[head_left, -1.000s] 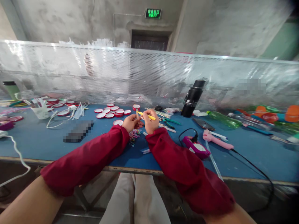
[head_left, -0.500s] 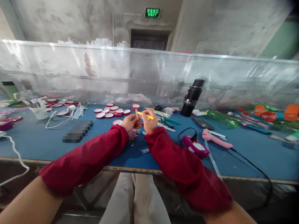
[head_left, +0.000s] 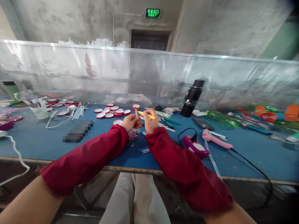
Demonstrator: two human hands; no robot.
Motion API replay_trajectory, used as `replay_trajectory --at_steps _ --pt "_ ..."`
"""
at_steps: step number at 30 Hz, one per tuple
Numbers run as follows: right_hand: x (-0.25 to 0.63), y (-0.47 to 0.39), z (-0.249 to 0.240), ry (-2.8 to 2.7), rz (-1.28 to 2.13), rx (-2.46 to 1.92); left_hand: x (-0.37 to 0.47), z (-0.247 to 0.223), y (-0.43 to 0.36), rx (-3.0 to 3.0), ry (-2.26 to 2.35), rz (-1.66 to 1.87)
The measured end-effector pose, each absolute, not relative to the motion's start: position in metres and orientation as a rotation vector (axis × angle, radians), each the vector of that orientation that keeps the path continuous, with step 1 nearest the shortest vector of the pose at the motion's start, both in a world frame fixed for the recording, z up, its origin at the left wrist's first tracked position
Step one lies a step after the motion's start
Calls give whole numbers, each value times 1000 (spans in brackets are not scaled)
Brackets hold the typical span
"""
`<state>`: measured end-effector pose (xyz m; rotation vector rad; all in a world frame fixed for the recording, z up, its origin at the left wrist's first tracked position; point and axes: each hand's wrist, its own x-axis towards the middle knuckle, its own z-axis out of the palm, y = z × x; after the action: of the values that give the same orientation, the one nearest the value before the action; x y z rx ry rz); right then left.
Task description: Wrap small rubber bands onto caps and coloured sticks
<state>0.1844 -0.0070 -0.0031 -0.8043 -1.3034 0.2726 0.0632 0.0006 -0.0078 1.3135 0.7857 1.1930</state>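
Concrete wall point(head_left: 70, 21): grey and patchy, it rises behind everything we face.
Table point(head_left: 46, 143): blue-topped, brown along its front edge, it spans our whole view and carries scattered clutter.
Mesh point(head_left: 149, 74): perforated metal, standing along the table's far side.
Doorway point(head_left: 149, 42): dark, we see it over the mesh.
Sign point(head_left: 153, 13): lit green, reading EXIT, high above the doorway.
Flask point(head_left: 192, 98): black, on the table to our right, near the mesh.
Left hand point(head_left: 130, 123): our thumb and fingers pinch the stick point(head_left: 136, 112).
Right hand point(head_left: 150, 121): our fingers pinch the tool point(head_left: 149, 116).
Lids point(head_left: 105, 115): red-rimmed, clustered beyond our left hand.
Tool: yellow, pen-shaped, slanting toward the stick; whether they touch, we cannot tell.
Stick: thin, pale, nearly upright above the table.
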Motion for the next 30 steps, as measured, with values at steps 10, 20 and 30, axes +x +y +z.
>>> replay_trajectory --at_steps 10,20,30 --pt "186 -3 -5 -1291 270 -820 63 -6 0 1313 800 1191" --pt "186 -2 -5 -1300 269 -813 63 -7 1 1305 795 1193" --pt "187 -1 -6 -1306 271 -785 63 -8 2 1303 784 1197"
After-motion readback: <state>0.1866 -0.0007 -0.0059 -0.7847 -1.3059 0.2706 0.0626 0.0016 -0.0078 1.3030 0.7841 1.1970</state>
